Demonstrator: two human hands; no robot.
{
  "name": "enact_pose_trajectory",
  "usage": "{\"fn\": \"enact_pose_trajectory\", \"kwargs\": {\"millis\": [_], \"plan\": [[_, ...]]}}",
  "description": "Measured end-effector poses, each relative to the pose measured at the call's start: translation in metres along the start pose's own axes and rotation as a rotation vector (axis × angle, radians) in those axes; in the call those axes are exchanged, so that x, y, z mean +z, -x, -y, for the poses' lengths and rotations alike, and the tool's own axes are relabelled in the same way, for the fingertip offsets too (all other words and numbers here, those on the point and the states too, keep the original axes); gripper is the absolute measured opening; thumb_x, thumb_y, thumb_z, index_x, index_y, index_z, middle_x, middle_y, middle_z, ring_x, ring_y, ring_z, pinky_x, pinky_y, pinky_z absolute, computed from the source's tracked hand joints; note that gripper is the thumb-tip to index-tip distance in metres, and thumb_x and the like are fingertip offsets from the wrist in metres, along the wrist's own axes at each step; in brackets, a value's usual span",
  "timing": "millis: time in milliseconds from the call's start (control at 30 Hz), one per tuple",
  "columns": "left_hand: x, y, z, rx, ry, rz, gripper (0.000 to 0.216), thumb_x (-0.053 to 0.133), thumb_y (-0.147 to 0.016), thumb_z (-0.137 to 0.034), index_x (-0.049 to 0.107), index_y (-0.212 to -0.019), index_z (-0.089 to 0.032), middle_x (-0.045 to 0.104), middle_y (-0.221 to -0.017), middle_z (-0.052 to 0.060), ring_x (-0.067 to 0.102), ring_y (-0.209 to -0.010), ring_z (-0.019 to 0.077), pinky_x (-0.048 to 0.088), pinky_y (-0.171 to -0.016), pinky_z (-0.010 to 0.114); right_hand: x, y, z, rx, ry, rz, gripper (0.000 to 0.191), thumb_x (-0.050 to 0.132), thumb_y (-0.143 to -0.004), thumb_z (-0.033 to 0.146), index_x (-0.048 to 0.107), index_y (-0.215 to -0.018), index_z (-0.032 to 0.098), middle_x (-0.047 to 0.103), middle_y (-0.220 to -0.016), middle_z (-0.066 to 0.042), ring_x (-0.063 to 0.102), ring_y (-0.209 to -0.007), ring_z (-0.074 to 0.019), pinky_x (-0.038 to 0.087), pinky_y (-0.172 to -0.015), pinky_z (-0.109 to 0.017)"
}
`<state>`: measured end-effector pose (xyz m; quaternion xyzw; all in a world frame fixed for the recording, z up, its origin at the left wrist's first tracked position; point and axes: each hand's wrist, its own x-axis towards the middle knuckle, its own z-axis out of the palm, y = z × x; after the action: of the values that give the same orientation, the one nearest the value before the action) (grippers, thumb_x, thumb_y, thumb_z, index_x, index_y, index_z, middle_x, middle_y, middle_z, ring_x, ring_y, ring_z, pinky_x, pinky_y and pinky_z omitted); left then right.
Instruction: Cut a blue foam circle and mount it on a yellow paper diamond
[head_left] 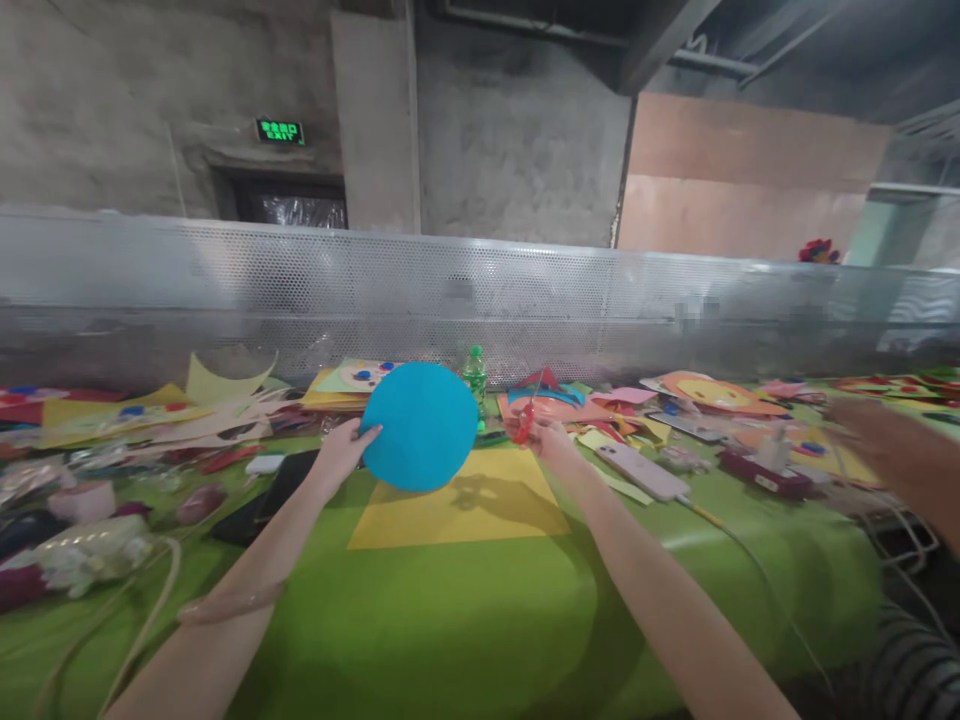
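My left hand point(346, 447) pinches the left edge of a round blue paper disc point(420, 428), which is held up facing me. In my right hand point(547, 440) is a pair of red-handled scissors point(526, 424), blades pointing up and apart from the disc. Below both hands a yellow paper sheet point(450, 515) lies flat on the green tabletop point(420, 620), with shadows falling across it. Behind the disc's right edge stands a green-capped bottle point(476, 372), partly hidden.
A phone point(643, 472) with a cable plugged in lies at right, near a dark red box point(766, 474). Paper cutouts point(716, 392) and scraps line the back. Another person's arm point(900, 465) reaches in from the right. A perforated metal screen point(420, 290) stands behind.
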<state>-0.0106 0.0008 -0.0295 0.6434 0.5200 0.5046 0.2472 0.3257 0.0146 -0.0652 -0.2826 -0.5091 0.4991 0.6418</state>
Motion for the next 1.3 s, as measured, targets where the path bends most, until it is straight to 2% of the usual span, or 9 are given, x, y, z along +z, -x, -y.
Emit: {"fn": "enact_pose_trajectory", "kwargs": {"millis": [233,333,433,567,733,867,967,1067,1300], "plan": [[-0.006,-0.006,0.008,0.056,-0.035,-0.154,0.041,0.059,-0.065,-0.058,0.062,-0.079,-0.019,0.068,-0.084,0.008,0.062,-0.073,0.026,0.046,-0.059,0.031,0.014,0.011,0.002,0.068,0.267,0.137,0.04,0.076,-0.054,0.031,0.066,-0.089,0.016,0.069,-0.083,-0.007,0.064,-0.082,-0.0217,0.047,-0.082,-0.038],[-0.008,-0.006,0.006,-0.031,0.062,-0.182,0.041,0.06,-0.065,-0.057,0.062,-0.082,-0.019,0.068,-0.091,0.009,0.062,-0.077,0.0263,0.047,-0.059,0.031,0.014,0.01,-0.002,0.02,0.356,0.101,0.037,0.076,-0.05,0.029,0.067,-0.084,0.016,0.069,-0.08,-0.005,0.063,-0.081,-0.0207,0.047,-0.081,-0.036],[-0.008,-0.005,0.003,-0.095,0.157,-0.186,0.039,0.064,-0.063,-0.053,0.063,-0.084,-0.02,0.067,-0.098,0.008,0.062,-0.081,0.0258,0.049,-0.061,0.031,0.011,0.008,-0.003,-0.015,0.435,0.018,0.033,0.071,-0.055,0.034,0.067,-0.082,0.016,0.068,-0.077,-0.005,0.062,-0.076,-0.0194,0.048,-0.074,-0.033],[-0.006,-0.002,-0.002,-0.095,0.178,-0.124,0.04,0.065,-0.063,-0.049,0.064,-0.088,-0.019,0.067,-0.102,0.008,0.062,-0.084,0.0258,0.05,-0.066,0.032,0.01,0.004,0.0,-0.009,0.508,-0.038,0.031,0.067,-0.062,0.039,0.065,-0.079,0.014,0.064,-0.071,-0.004,0.058,-0.061,-0.0147,0.049,-0.06,-0.029],[-0.004,-0.001,-0.003,-0.044,-0.018,-0.034,0.041,0.056,-0.069,-0.051,0.063,-0.091,-0.018,0.067,-0.099,0.009,0.062,-0.085,0.0265,0.05,-0.066,0.031,0.013,0.005,0.005,-0.008,0.565,-0.062,0.034,0.064,-0.065,0.045,0.059,-0.079,0.014,0.057,-0.065,-0.001,0.051,-0.053,-0.0101,0.045,-0.049,-0.022],[-0.003,-0.004,-0.001,0.057,-0.221,0.061,0.04,0.047,-0.072,-0.051,0.062,-0.085,-0.018,0.068,-0.091,0.008,0.061,-0.086,0.0276,0.048,-0.068,0.031,0.016,0.011,0.005,-0.006,0.632,0.047,0.029,0.06,-0.068,0.042,0.056,-0.078,0.015,0.053,-0.065,0.0,0.05,-0.056,-0.0098,0.044,-0.051,-0.02],[-0.002,-0.006,-0.002,0.113,-0.3,0.114,0.043,0.044,-0.071,-0.053,0.062,-0.085,-0.017,0.068,-0.09,0.008,0.061,-0.086,0.0277,0.047,-0.069,0.031,0.017,0.016,0.003,-0.021,0.795,0.14,0.022,0.055,-0.07,0.037,0.053,-0.072,0.016,0.049,-0.061,0.002,0.048,-0.055,-0.0097,0.042,-0.052,-0.021],[-0.003,-0.005,-0.004,0.131,-0.29,0.189,0.047,0.043,-0.071,-0.058,0.061,-0.088,-0.018,0.068,-0.092,0.008,0.061,-0.087,0.0273,0.047,-0.07,0.03,0.018,0.019,0.002,-0.046,0.909,0.164,0.017,0.054,-0.068,0.032,0.05,-0.067,0.016,0.048,-0.061,0.002,0.046,-0.054,-0.0094,0.039,-0.052,-0.021],[-0.003,0.0,-0.008,0.113,-0.258,0.32,0.048,0.045,-0.07,-0.061,0.063,-0.085,-0.019,0.069,-0.087,0.006,0.062,-0.083,0.027,0.048,-0.07,0.031,0.017,0.021,-0.004,-0.029,0.956,0.234,0.011,0.053,-0.065,0.027,0.048,-0.066,0.017,0.047,-0.058,0.003,0.045,-0.054,-0.009,0.036,-0.051,-0.021]]}}
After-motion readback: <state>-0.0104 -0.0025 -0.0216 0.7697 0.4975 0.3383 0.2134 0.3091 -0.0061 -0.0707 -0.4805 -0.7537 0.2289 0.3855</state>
